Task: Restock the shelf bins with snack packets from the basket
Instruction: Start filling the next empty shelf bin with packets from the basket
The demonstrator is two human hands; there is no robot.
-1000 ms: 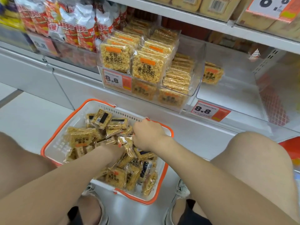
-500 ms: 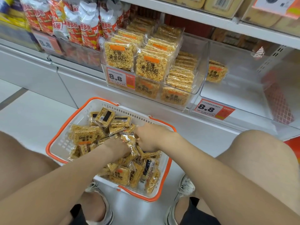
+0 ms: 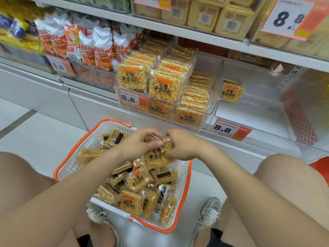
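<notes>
A rice-cracker packet [image 3: 156, 156] is gripped at its upper edge by the curled fingers of both the left hand [image 3: 138, 145] and the right hand [image 3: 185, 147], just above the basket [image 3: 80, 150]. The near-empty shelf bin [image 3: 263, 111] lies beyond the basket and rightward, so the right hand is judged nearer.

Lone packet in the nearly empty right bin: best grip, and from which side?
Probably the top edge of the lone packet, pinched front and back, coming from above over the front wall of the clear bin. It stands nearly upright near the bin's left wall, printed face toward the aisle, so its top edge is free.
</notes>
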